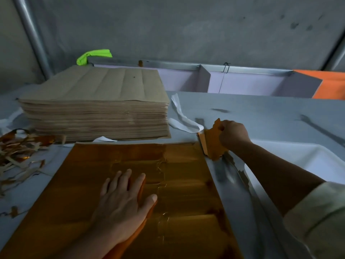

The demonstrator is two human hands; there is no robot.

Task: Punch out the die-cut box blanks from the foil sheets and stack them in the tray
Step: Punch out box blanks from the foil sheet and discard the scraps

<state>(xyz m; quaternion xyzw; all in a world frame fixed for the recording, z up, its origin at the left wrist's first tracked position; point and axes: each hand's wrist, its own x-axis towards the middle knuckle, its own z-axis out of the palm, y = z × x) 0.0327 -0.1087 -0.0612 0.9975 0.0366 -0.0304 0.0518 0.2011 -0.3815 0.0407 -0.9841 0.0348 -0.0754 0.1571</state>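
A gold-orange foil sheet (179, 193) with die-cut lines lies flat on the grey table in front of me. My left hand (125, 204) presses on its middle with spread, straight fingers. My right hand (233, 134) grips a torn orange foil strip (211, 144) at the sheet's far right corner, lifted off the table. A tall stack of brown sheets (97, 107) stands behind the foil sheet at the left. Metal-edged tray compartments (240, 83) run along the back.
Foil and paper trimmings (18, 156) lie heaped at the left table edge. White paper strips (184, 118) curl beside the brown stack. A green cloth (93, 56) sits behind the stack. An orange surface (328, 85) shows at the back right.
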